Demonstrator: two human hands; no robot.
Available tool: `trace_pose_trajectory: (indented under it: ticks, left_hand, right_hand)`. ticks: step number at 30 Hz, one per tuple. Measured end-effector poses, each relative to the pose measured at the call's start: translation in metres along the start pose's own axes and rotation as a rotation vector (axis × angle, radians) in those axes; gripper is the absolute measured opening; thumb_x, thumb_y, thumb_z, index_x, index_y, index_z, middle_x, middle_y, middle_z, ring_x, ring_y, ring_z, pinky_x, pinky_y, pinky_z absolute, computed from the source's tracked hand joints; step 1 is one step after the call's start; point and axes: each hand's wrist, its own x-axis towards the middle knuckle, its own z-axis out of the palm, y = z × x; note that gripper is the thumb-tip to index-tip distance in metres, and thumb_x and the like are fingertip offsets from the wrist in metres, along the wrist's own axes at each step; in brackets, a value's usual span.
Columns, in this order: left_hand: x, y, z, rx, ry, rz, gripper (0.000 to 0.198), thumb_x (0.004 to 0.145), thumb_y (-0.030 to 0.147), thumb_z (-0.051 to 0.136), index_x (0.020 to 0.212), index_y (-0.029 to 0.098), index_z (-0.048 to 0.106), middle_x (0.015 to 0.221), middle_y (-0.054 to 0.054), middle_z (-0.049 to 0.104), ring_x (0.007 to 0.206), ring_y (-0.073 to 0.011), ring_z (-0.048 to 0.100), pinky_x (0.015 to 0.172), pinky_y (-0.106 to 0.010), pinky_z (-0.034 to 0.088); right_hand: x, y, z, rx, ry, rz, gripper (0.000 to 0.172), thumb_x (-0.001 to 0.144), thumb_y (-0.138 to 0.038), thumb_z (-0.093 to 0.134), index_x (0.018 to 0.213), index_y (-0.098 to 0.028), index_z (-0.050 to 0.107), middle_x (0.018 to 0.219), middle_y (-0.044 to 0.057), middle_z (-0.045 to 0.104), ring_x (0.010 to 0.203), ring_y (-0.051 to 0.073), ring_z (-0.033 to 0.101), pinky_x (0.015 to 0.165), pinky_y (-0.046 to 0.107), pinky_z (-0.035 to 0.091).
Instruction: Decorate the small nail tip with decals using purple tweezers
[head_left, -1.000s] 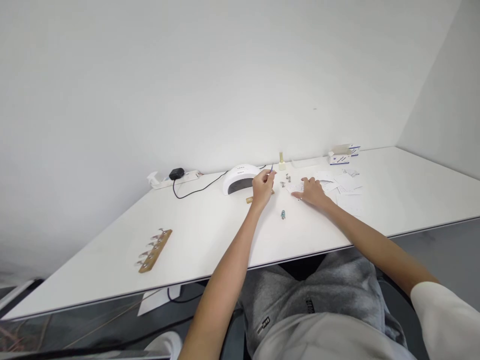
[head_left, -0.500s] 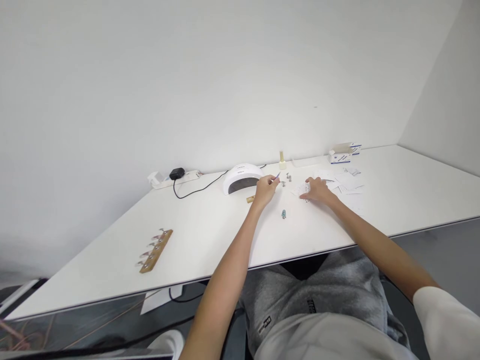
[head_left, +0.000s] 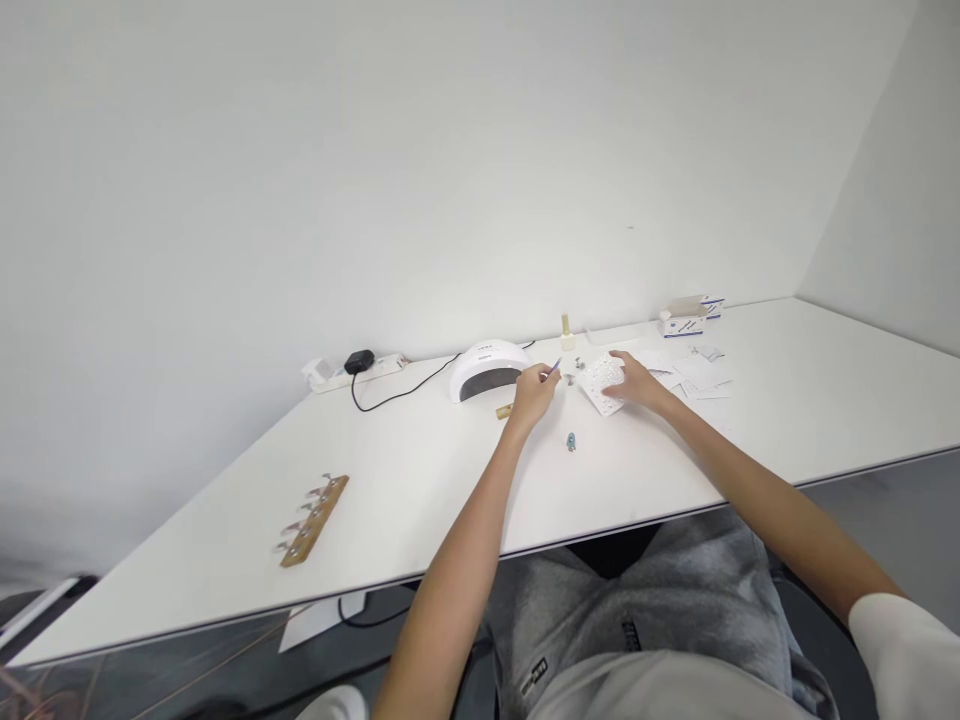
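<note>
My left hand is closed in a pinch on a thin blue-tipped tool, held just right of the white dome-shaped nail lamp. My right hand grips a small white dotted sheet and holds it tilted just above the table. Small metal pieces lie between the two hands. A little blue item rests on the white table in front of them.
A wooden strip with nail tips lies near the left front edge. A power strip with a black plug sits by the wall. A small bottle, white boxes and loose papers lie at the back right.
My right hand has gone from lying flat on the table to picking up the white dotted sheet and tilting it up. My left hand shifted slightly right with the tool.
</note>
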Motion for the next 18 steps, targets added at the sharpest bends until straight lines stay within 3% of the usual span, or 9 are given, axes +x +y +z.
trace_pose_trajectory:
  ticks: [3, 5, 10, 18]
  left_hand:
    - [-0.001, 0.001, 0.0, -0.009, -0.018, -0.017, 0.022, 0.078, 0.036, 0.051, 0.072, 0.017, 0.062, 0.055, 0.0, 0.052, 0.057, -0.0147, 0.049, 0.059, -0.027, 0.035]
    - [-0.001, 0.002, 0.0, -0.021, -0.015, -0.01, 0.022, 0.078, 0.036, 0.052, 0.072, 0.017, 0.061, 0.055, 0.001, 0.051, 0.056, -0.0142, 0.048, 0.058, -0.027, 0.035]
    - [-0.004, 0.007, -0.001, -0.082, 0.031, 0.033, 0.021, 0.078, 0.036, 0.055, 0.072, 0.017, 0.063, 0.06, 0.0, 0.054, 0.057, -0.0131, 0.047, 0.056, -0.026, 0.035]
    - [-0.009, 0.015, -0.004, -0.111, 0.096, 0.13, 0.023, 0.082, 0.036, 0.052, 0.072, 0.018, 0.063, 0.061, 0.001, 0.053, 0.058, -0.0125, 0.045, 0.056, -0.026, 0.036]
  right_hand:
    - [0.001, -0.003, 0.002, 0.202, 0.032, -0.036, 0.043, 0.069, -0.027, 0.07, 0.11, -0.015, 0.063, 0.107, 0.01, 0.068, 0.098, 0.025, 0.063, 0.085, 0.038, 0.049]
    - [0.001, -0.006, 0.003, 0.339, 0.014, -0.013, 0.028, 0.073, -0.028, 0.067, 0.097, -0.014, 0.067, 0.093, 0.008, 0.071, 0.087, 0.023, 0.065, 0.081, 0.037, 0.051]
    - [-0.003, -0.014, 0.006, 0.586, -0.099, 0.056, 0.022, 0.07, -0.024, 0.073, 0.089, -0.013, 0.069, 0.088, 0.009, 0.073, 0.08, 0.019, 0.067, 0.079, 0.033, 0.053]
    - [-0.009, -0.021, 0.009, 0.608, -0.133, 0.102, 0.017, 0.074, -0.017, 0.07, 0.09, -0.014, 0.072, 0.094, 0.01, 0.073, 0.085, 0.02, 0.068, 0.083, 0.034, 0.053]
